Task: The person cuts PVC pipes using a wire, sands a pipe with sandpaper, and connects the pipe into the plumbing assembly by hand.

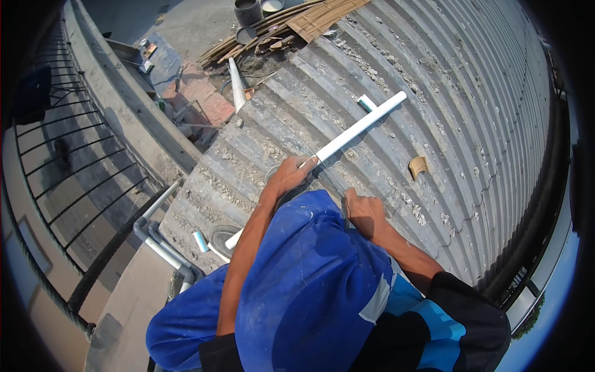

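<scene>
A long white plastic pipe (365,125) lies slantwise across the ridged roof sheet, its far end pointing up and right. My left hand (290,175) is closed around it, just in front of my bent knee. Past my left forearm, another white pipe end (233,240) shows near the knee. My right hand (365,211) sits right of the knee with its fingers curled in. Thin grey strands run between the two hands over the sheet. What the right fingers grip is too fine to make out.
The corrugated roof (427,161) carries grit and rubble. A short printed tube (366,103) lies by the pipe, a curved tan piece (418,166) to the right. Left are a second tube (201,241), grey plumbing pipes (162,249) and a black metal grille (93,155). Bamboo poles (263,37) lie at the far edge.
</scene>
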{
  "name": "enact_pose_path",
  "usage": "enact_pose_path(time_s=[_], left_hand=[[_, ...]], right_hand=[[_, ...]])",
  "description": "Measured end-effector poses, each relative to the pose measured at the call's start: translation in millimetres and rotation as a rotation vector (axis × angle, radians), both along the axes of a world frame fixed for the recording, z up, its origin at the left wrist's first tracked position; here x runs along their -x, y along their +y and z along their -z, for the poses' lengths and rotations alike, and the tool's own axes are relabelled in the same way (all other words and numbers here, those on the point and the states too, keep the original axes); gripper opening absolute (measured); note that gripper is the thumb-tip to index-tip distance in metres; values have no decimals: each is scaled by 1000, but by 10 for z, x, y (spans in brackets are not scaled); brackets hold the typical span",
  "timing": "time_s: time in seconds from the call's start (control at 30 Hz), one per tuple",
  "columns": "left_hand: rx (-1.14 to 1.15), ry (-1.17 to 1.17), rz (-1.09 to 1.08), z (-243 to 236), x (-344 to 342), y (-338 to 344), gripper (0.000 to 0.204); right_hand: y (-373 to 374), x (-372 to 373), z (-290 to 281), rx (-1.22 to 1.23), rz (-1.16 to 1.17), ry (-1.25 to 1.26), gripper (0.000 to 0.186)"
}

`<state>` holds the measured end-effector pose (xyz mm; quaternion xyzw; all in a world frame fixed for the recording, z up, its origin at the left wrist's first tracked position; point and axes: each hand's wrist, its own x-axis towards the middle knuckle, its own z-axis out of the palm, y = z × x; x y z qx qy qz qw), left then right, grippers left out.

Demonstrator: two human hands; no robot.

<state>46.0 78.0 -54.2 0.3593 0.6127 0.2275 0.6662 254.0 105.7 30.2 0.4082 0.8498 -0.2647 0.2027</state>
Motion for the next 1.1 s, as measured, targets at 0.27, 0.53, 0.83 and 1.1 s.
enact_pose_path(time_s=[0.27,0.53,0.83,1.1], left_hand=[[42,-102,-53,15,27,60,47],[92,-225,10,-128,76,196,39],[83,80,195,-123,319,331,48],[-134,535,-26,-290,-47,154,41]], right_hand=[[261,484,249,-56,57,127,19],[163,420,185,13,278,200,27],[150,565,238,59,323,208,28],[120,568,393,-38,284,71,28]])
